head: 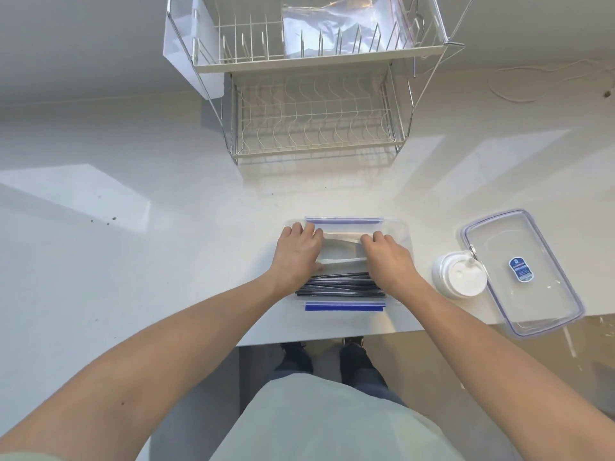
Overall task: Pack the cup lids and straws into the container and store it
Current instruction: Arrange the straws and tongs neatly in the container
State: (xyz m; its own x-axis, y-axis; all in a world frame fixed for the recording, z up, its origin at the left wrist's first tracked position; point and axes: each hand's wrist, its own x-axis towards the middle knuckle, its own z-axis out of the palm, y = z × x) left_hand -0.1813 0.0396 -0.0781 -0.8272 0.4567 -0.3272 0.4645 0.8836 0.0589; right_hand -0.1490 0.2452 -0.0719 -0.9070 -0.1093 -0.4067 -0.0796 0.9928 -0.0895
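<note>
A clear rectangular container point(401, 234) with blue clips stands near the table's front edge. Inside its near half lies a bundle of black straws point(339, 286). In its far half lies a pale stack that looks like cup lids point(341, 251). My left hand point(298, 252) presses on the stack's left end and my right hand point(387, 257) on its right end, both reaching down into the container. To the right stands a white stack of cup lids point(461, 276). Beside that lies the container's clear lid point(519, 271) with a blue label.
A two-tier wire dish rack point(316, 128) stands at the back of the white table, with a clear plastic bag point(342, 24) on its top tier. The table's front edge point(332, 337) runs just below the container. A thin white cord point(539, 78) lies at the far right.
</note>
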